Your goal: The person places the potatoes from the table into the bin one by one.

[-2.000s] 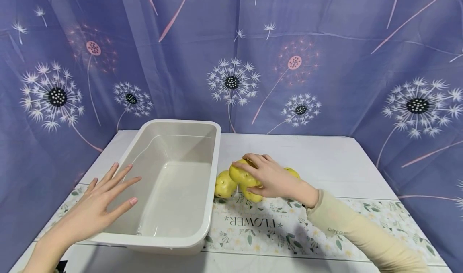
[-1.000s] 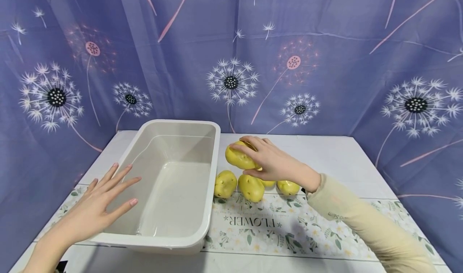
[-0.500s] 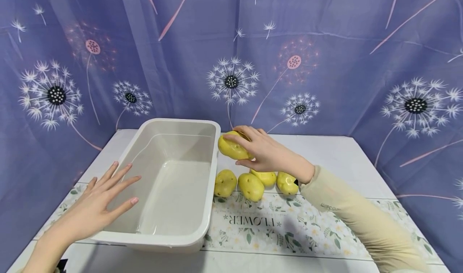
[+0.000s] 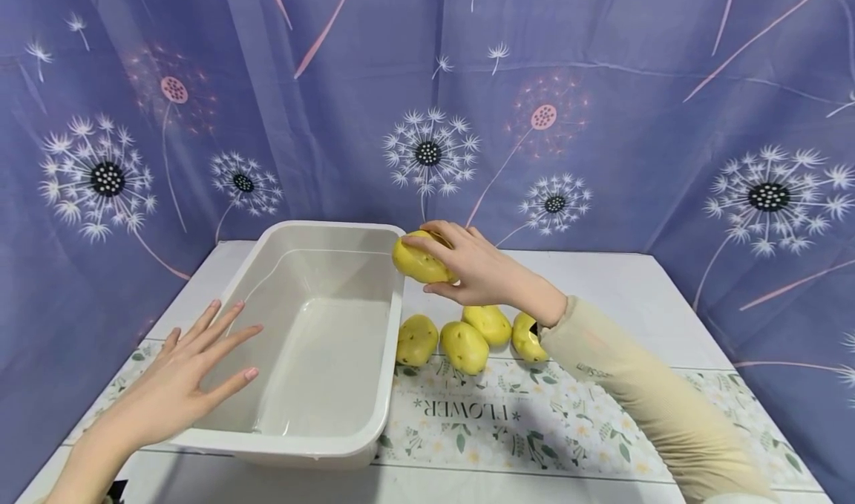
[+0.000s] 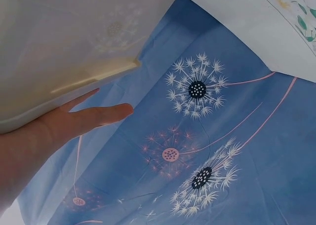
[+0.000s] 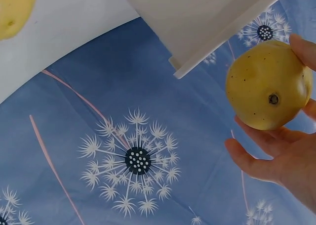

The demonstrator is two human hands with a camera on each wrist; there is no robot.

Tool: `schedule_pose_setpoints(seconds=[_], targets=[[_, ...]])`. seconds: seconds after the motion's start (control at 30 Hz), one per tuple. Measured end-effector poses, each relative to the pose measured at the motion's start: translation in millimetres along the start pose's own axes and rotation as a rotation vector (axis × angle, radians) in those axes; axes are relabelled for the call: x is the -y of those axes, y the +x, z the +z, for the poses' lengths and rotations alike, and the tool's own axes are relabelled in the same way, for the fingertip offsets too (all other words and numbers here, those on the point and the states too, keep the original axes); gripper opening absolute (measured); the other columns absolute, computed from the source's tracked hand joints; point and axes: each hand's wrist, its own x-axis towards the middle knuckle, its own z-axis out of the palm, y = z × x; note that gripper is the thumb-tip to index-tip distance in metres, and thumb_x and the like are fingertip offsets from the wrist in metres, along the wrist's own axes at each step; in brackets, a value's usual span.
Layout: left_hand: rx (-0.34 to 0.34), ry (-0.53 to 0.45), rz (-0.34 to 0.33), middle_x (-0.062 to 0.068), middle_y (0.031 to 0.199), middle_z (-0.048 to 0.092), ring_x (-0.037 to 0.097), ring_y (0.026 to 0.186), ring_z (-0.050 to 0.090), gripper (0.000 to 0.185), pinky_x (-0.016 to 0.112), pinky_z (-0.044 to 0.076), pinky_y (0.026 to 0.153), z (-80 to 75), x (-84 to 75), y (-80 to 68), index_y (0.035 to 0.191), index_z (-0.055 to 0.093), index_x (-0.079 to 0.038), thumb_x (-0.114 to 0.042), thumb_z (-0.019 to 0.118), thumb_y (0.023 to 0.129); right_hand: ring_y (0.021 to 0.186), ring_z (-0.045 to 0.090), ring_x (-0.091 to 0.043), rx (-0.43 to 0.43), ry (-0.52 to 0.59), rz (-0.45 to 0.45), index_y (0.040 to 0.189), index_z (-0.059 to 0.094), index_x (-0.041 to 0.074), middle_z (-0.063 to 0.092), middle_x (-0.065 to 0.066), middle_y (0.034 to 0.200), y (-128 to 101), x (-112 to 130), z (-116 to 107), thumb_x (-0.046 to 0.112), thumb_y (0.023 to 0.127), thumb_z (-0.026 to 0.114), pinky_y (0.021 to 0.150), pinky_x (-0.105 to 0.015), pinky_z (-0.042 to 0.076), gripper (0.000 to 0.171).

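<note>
Item: white rectangular plastic tub (image 4: 390,355), our landmark on the white tabletop (image 4: 601,281) with its flowered runner (image 4: 467,422).

Right hand (image 4: 477,270): we curl fingers and thumb round a yellow dimpled potato (image 4: 417,260), held in the air just over the tub's far right corner, level with the rim. The right wrist view shows the potato (image 6: 266,84) cradled between fingertips above and thumb below, the tub's edge (image 6: 217,42) close beside it.

Left hand (image 4: 180,378): spread flat, fingers straight and apart, lying against the tub's left wall near the near corner. The left wrist view confirms flat fingers (image 5: 106,115) against the pale plastic (image 5: 59,47).

Handling note, as we judge it: the potato has barely reached the rim, so it wants carrying further over the hollow and lowering close to the floor before the fingers let go; a drop from this height could bounce or jolt the tub. The flat left hand looks well placed to steady it.

Contents: we see nothing solid in the tub; a faint line round its walls and a sheen on the floor suggest shallow water, though we cannot be certain.

Beside the tub's right wall: four more yellow potatoes (image 4: 463,347) lying loose in a cluster on the tabletop, the nearest just beside the wall.

Backdrop: blue dandelion-print curtain (image 4: 601,118) behind the tub.
</note>
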Motion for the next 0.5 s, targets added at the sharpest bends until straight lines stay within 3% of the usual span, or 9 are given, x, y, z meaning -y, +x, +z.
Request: schedule_pose_setpoints(seconds=[0.27,0.5], targets=[[-0.008,0.012,0.004,0.008,0.149,0.020,0.017,0.140,-0.006,0.052,0.071,-0.002,0.098,0.9,-0.8,-0.7,0.134,0.040,-0.028,-0.039,0.056,0.086,0.114,0.044,-0.025,0.005,-0.008,0.014,0.133,0.038,0.018,0.044,-0.013,0.126,9,1,-1,0.034,0.077,0.067,0.083,-0.043,0.043,0.065],[-0.014,0.025,0.007,0.008,0.149,0.020,0.016,0.140,-0.006,0.052,0.071,-0.001,0.098,1.5,-0.5,-0.1,0.134,0.040,-0.027,-0.039,0.056,0.086,0.109,0.047,-0.023,-0.012,-0.010,0.015,0.133,0.038,0.018,0.045,-0.012,0.124,16,0,0,0.036,0.078,0.066,0.076,-0.038,0.042,0.064]])
